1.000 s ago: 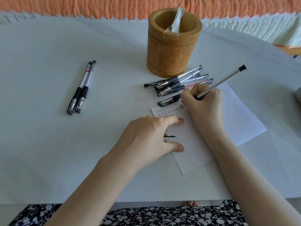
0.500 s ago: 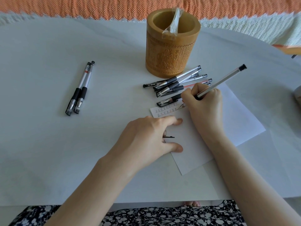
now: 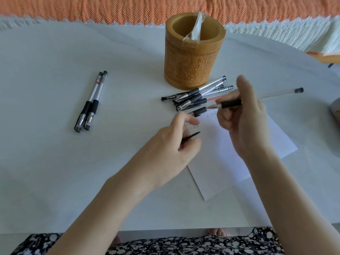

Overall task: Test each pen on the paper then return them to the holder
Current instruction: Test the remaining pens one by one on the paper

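Lifted off the paper (image 3: 230, 159), right hand (image 3: 244, 124) grips the pen (image 3: 276, 94) level while left hand (image 3: 169, 151) pinches a black cap (image 3: 192, 135).

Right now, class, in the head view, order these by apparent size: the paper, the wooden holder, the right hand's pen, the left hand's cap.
Largest to smallest:
1. paper, though partly hidden
2. wooden holder
3. pen held in the right hand
4. cap, blurred, pinched in the left hand
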The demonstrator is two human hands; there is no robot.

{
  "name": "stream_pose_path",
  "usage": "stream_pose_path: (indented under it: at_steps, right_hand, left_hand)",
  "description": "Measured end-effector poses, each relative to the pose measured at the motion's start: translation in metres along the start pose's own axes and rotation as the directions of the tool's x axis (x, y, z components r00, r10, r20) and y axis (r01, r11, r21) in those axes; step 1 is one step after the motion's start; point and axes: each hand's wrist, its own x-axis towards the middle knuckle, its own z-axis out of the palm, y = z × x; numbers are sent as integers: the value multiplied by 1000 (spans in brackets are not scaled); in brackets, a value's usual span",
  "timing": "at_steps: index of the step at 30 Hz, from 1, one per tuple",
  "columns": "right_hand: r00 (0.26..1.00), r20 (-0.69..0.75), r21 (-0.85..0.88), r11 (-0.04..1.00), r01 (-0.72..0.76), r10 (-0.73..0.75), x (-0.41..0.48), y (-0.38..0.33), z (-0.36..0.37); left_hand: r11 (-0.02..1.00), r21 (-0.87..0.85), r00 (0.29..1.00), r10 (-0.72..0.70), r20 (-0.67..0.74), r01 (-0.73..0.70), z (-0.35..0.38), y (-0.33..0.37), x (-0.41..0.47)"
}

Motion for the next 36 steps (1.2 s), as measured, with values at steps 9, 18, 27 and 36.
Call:
stream_pose_path:
  at_steps: [9, 18, 27, 36]
  right_hand:
    - [981, 193, -77, 997, -15, 29, -15, -7, 2]
    - [948, 311, -253, 968, 11, 71, -20, -4, 5]
    - [912, 388, -283, 959, -21, 134, -20, -5, 2]
    - [927, 349, -305, 952, -23, 135, -21, -3, 6]
  left_hand:
    - [971, -237, 998, 48, 39, -38, -4, 1, 2]
    - [978, -197, 996, 74, 40, -65, -2, 3, 3]
    - [992, -119, 974, 7, -227, -35, -11, -1, 3]
    - [992, -126, 973, -50, -226, 22, -1, 1, 4]
